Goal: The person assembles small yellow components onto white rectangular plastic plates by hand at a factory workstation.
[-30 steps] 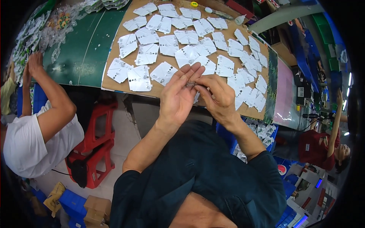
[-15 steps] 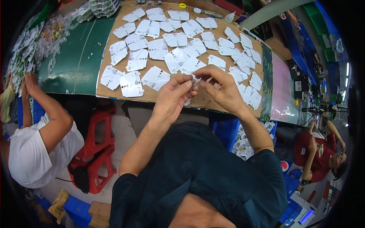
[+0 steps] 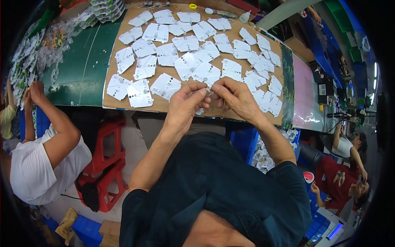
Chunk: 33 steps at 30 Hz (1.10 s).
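Note:
My left hand (image 3: 186, 103) and my right hand (image 3: 238, 99) meet over the near edge of the brown board (image 3: 164, 103). Both are closed, thumbs and forefingers pinched together around a tiny shiny piece (image 3: 208, 92), too small and covered to name. Just beyond my fingertips lie white cards (image 3: 205, 73) with small clear and dark parts on them. Another white card (image 3: 231, 69) rests beyond my right hand. Many more such cards, like the one at the near left (image 3: 140, 93), spread over the board, some overlapping at the right.
A green work surface (image 3: 92, 61) adjoins on the left, with a heap of clear plastic pieces (image 3: 53, 45). A person in white (image 3: 49, 164) works there beside red stools (image 3: 105, 156). Below right stands a blue bin (image 3: 242, 142) of small packs. Other people are at the far right.
My right hand has lowered slightly and its fingers have closed in toward my left fingertips. The small whitish piece between them is now mostly covered. At the far right, a person in red has leaned lower.

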Each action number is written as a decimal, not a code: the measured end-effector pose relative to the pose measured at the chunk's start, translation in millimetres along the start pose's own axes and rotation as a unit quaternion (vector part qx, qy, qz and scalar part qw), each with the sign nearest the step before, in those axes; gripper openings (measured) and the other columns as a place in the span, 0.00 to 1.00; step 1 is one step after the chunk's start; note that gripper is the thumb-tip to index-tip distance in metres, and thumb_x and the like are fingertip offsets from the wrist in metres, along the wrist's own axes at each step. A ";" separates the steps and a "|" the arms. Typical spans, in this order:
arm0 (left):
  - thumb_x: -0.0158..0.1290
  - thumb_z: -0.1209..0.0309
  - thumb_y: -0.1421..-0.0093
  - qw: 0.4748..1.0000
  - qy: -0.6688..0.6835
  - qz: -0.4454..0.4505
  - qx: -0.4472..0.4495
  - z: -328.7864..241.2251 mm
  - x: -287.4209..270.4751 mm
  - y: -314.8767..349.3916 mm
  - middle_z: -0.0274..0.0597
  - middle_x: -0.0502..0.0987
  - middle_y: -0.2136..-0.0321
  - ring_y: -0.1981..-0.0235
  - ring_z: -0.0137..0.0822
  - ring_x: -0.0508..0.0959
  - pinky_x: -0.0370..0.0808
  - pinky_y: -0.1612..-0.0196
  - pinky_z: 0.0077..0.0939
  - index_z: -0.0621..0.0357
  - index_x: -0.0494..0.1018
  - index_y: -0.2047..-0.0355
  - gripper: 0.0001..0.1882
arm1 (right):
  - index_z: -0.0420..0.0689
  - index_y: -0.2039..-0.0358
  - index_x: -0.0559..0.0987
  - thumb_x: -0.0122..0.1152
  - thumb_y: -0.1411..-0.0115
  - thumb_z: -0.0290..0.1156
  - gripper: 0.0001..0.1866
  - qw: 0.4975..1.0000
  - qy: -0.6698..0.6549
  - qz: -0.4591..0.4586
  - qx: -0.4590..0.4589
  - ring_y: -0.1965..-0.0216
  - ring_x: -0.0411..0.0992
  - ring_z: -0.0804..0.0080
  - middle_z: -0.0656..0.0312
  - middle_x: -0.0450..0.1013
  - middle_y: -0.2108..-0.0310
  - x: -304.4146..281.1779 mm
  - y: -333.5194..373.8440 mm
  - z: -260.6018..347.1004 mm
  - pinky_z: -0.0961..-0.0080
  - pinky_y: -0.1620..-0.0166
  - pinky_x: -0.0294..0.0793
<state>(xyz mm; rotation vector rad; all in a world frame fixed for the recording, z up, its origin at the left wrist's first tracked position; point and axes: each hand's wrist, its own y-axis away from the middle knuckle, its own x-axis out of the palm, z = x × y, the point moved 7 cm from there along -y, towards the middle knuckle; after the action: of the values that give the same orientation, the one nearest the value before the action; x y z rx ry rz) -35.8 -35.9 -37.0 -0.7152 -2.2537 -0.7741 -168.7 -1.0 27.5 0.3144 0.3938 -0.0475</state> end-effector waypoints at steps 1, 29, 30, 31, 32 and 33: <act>0.54 0.72 0.36 1.000 0.013 0.011 -0.013 1.4 0.6 0.1 0.41 0.75 0.66 0.68 0.27 0.75 0.74 0.63 0.20 0.69 0.69 0.52 0.16 | 0.38 0.62 0.77 0.53 0.32 0.36 0.13 1.000 -0.014 -0.003 -0.004 0.76 0.71 0.84 0.66 0.74 0.75 -1.6 0.4 -0.8 0.86 0.76 0.68; 0.52 0.66 0.34 0.998 -0.062 -0.009 -0.007 6.3 9.9 -2.6 0.35 0.73 0.74 0.80 0.22 0.70 0.65 0.82 0.12 0.63 0.71 0.63 0.11 | 0.40 0.67 0.76 0.47 0.30 0.44 0.19 0.993 -0.101 0.002 0.062 0.81 0.70 0.83 0.66 0.72 0.78 0.5 6.0 -19.4 0.86 0.80 0.65; 0.52 0.66 0.34 0.998 -0.054 0.002 -0.023 8.5 10.7 -2.6 0.35 0.72 0.74 0.80 0.21 0.69 0.63 0.84 0.11 0.63 0.71 0.64 0.11 | 0.40 0.67 0.76 0.47 0.30 0.44 0.19 0.993 -0.102 0.001 0.062 0.81 0.70 0.83 0.66 0.72 0.78 0.6 6.7 -20.5 0.86 0.80 0.65; 0.51 0.65 0.34 0.998 -0.046 0.013 -0.039 10.6 11.5 -2.6 0.35 0.72 0.75 0.81 0.21 0.69 0.61 0.85 0.10 0.62 0.70 0.65 0.12 | 0.39 0.65 0.76 0.48 0.30 0.42 0.18 0.993 -0.108 0.000 0.049 0.80 0.71 0.83 0.66 0.73 0.77 0.6 7.2 -20.4 0.86 0.79 0.66; 0.51 0.65 0.34 0.998 -0.046 0.013 -0.040 9.7 11.1 -3.0 0.35 0.72 0.75 0.81 0.21 0.69 0.61 0.85 0.10 0.62 0.70 0.65 0.12 | 0.39 0.64 0.76 0.48 0.30 0.40 0.16 0.993 -0.114 -0.001 0.035 0.78 0.71 0.83 0.65 0.73 0.75 0.4 7.9 -20.1 0.86 0.78 0.67; 0.50 0.65 0.34 0.996 -0.026 0.028 -0.076 12.6 12.7 -3.1 0.35 0.71 0.76 0.82 0.20 0.67 0.59 0.86 0.10 0.62 0.70 0.66 0.12 | 0.39 0.64 0.76 0.48 0.30 0.40 0.16 0.993 -0.114 -0.002 0.036 0.78 0.71 0.83 0.65 0.73 0.75 0.3 8.8 -21.5 0.86 0.78 0.67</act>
<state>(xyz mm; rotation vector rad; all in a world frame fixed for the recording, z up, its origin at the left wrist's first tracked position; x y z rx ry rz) -50.9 -26.0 -36.8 -0.8750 -2.2288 -0.9161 -175.4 14.0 11.1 0.3750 0.1659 -0.1009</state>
